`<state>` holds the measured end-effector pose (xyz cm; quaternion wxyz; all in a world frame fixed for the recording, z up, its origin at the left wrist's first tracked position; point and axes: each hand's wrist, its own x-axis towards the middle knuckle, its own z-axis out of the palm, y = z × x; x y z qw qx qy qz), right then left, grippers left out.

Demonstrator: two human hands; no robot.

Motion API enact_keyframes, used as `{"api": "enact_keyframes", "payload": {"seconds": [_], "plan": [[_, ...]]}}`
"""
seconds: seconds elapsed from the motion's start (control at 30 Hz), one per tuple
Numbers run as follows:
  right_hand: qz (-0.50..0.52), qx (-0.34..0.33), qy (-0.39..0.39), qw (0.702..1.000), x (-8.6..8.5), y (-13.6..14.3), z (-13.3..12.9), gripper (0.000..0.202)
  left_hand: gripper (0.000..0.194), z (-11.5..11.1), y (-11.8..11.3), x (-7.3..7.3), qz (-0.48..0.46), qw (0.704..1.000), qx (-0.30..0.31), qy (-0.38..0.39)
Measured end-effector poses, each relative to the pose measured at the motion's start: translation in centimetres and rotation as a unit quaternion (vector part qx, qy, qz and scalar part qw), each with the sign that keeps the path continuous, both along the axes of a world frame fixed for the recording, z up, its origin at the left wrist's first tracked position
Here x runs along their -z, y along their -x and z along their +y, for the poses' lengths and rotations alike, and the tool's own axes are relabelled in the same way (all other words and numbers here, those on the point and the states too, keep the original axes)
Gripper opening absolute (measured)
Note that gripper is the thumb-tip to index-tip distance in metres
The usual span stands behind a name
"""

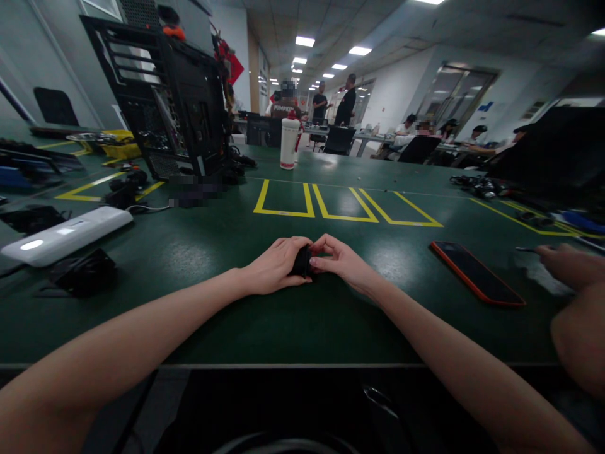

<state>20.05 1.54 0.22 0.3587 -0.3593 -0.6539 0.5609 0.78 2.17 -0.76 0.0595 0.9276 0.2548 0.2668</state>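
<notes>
Two hands meet over a small black part (300, 262)

The part sits near the middle of the green table (222, 340), short of the yellow tape outlines (283, 214). The left hand (274, 266) curls around it, holding it. The right hand (336, 260) has thumb and fingers drawn narrow at its right side; whether they grip it, I cannot tell. A red-edged phone (477, 274) lies to the right, near another person's hand (574, 265)
</notes>
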Motion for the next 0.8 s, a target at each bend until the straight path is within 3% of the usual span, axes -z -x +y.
{"api": "enact_keyframes", "payload": {"seconds": [0.13, 0.3, 0.57, 0.8], "plan": [[0.022, -0.011, -0.013, 1.0, -0.1, 0.05, -0.1, 0.028, 0.061, -0.04, 0.02, -0.04, -0.003, 1.0, -0.002, 0.003], [0.018, 0.011, -0.006, 1.0, 0.21, 0.24, 0.06, 0.018, 0.061, -0.09, -0.03, -0.1, -0.002, 1.0, -0.003, 0.002], [-0.019, 0.012, 0.038, 0.999, 0.12, 0.16, 0.06, 0.024, 0.061, 0.01, 0.01, 0.0, 0.004, 1.0, -0.002, -0.003], [0.009, -0.02, -0.026, 0.999, -0.03, 0.03, -0.06, 0.029, 0.061, -0.11, 0.07, -0.16, 0.004, 1.0, 0.001, 0.001]]}}
